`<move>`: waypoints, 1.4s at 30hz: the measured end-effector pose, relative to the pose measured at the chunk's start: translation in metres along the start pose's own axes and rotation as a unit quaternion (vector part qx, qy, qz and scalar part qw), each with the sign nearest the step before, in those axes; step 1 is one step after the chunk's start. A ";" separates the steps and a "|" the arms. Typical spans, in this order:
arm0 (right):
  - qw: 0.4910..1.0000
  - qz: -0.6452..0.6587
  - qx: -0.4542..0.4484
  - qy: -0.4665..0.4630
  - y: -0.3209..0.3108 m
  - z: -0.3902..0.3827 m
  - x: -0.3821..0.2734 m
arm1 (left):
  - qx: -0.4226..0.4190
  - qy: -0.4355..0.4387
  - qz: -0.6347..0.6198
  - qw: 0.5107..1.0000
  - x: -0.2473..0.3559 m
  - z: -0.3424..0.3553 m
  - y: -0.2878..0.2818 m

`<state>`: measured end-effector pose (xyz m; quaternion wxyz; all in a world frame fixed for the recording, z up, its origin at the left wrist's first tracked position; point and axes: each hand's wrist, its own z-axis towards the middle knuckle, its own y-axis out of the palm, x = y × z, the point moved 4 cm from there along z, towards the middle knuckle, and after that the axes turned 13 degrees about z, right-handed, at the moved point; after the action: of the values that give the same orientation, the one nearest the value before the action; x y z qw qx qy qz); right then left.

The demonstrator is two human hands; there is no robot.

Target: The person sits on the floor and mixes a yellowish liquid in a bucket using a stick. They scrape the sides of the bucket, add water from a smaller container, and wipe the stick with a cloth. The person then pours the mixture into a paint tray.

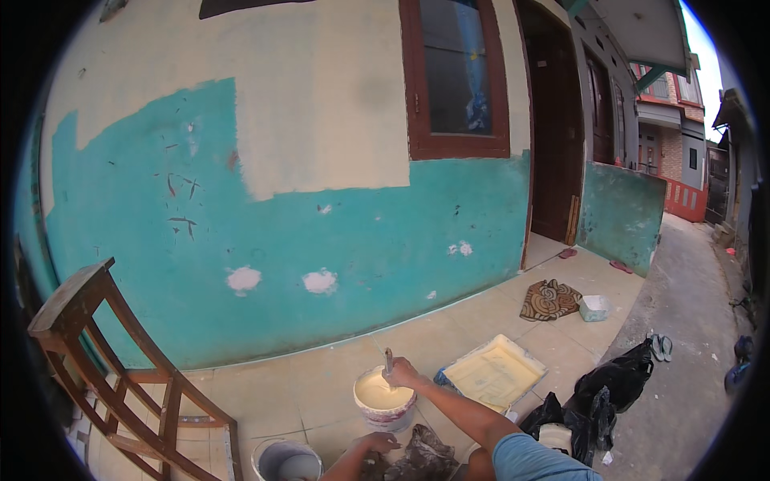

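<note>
Where the wall (337, 248) fills most of the view, it is cream above and teal below, with whitish patches on the teal. Tiled floor (321, 377) along its foot. Brown wooden stand (172, 401) at left, near the wall; brown-framed window (445, 88) up in the cream part. Black plastic bags (630, 381) lie at lower right. Shallow tray (489, 373), coated in pale yellow paint, sits right of the paint bucket (385, 417), which stands on the tiles and holds the same pale yellow. Second bucket (289, 462), greyish, cut by the lower edge. Patterned mat (549, 300) farther off, small pale tub (594, 308) just beside it. Left hand (379, 442) is low, near the paint bucket's base; can't tell its grip. Right hand (401, 373) is closed around a handled tool (389, 359), at the paint bucket's rim, handle pointing up, lower end not clear.
</note>
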<state>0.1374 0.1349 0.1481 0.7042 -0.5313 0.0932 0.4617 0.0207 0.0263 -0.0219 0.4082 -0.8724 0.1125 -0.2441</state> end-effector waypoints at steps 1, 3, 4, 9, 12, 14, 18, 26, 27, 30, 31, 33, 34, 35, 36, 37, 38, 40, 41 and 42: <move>0.999 -0.042 0.012 0.022 -0.007 -0.004 -0.002 | 0.005 -0.001 -0.004 1.000 0.002 0.000 0.002; 0.967 0.095 -0.119 0.203 -0.008 -0.008 0.003 | 0.009 -0.005 0.023 1.000 0.003 -0.002 0.009; 0.949 0.138 -0.158 0.234 -0.006 -0.010 0.000 | 0.012 -0.006 0.038 0.999 0.004 -0.002 0.011; 0.923 0.298 -0.133 0.203 0.010 -0.022 -0.008 | -0.045 -0.009 -0.033 0.998 0.011 -0.010 0.013; 0.971 0.199 -0.071 0.113 0.019 -0.019 0.003 | 0.005 -0.008 0.021 1.000 0.014 -0.020 0.005; 0.993 0.103 -0.016 0.064 0.012 -0.012 0.011 | 0.017 -0.016 0.010 1.000 0.013 -0.027 -0.001; 0.968 0.098 -0.098 0.210 -0.015 -0.003 0.026 | 0.032 -0.034 -0.027 0.999 0.023 -0.029 -0.014; 0.940 0.260 -0.096 0.200 0.019 -0.028 0.005 | 0.060 0.002 0.011 0.998 0.035 -0.045 -0.008; 0.950 0.240 -0.077 0.185 0.019 -0.025 0.006 | 0.074 0.007 0.018 0.997 0.034 -0.046 -0.010; 0.978 0.075 -0.073 0.180 0.005 -0.014 0.011 | 0.083 0.003 0.006 0.997 0.034 -0.048 -0.012; 0.970 0.103 -0.095 0.199 0.001 -0.015 0.012 | 0.085 -0.004 0.004 0.996 0.034 -0.048 -0.012; 0.951 0.126 -0.122 0.254 -0.010 -0.016 0.016 | 0.093 -0.016 0.009 0.996 0.032 -0.048 -0.013; 0.938 0.138 -0.141 0.284 -0.012 -0.018 0.016 | 0.091 -0.012 -0.001 0.996 0.031 -0.048 -0.011; 0.928 0.158 -0.147 0.304 -0.014 -0.021 0.016 | 0.093 -0.012 -0.003 0.996 0.030 -0.048 -0.009; 0.915 0.186 -0.161 0.320 -0.013 -0.024 0.015 | 0.095 -0.013 0.000 0.995 0.029 -0.046 -0.007; 0.907 0.216 -0.163 0.323 -0.013 -0.027 0.013 | 0.102 -0.005 -0.003 0.995 0.028 -0.043 -0.007; 0.895 0.249 -0.151 0.339 -0.014 -0.030 0.012 | 0.104 0.001 0.000 0.995 0.027 -0.041 -0.006; 0.872 0.317 -0.110 0.356 -0.019 -0.035 0.009 | 0.089 0.008 0.012 0.996 0.026 -0.035 -0.003; 0.877 0.331 -0.094 0.334 -0.025 -0.034 0.005 | 0.075 0.010 0.020 0.997 0.025 -0.031 -0.001; 0.880 0.338 -0.084 0.323 -0.037 -0.033 0.003 | 0.062 0.012 0.027 0.998 0.025 -0.026 0.001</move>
<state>0.1786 0.1086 0.1569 0.3888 -0.6444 0.4503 0.4805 0.0285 -0.0018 0.0001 0.4665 -0.8393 0.1255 -0.2494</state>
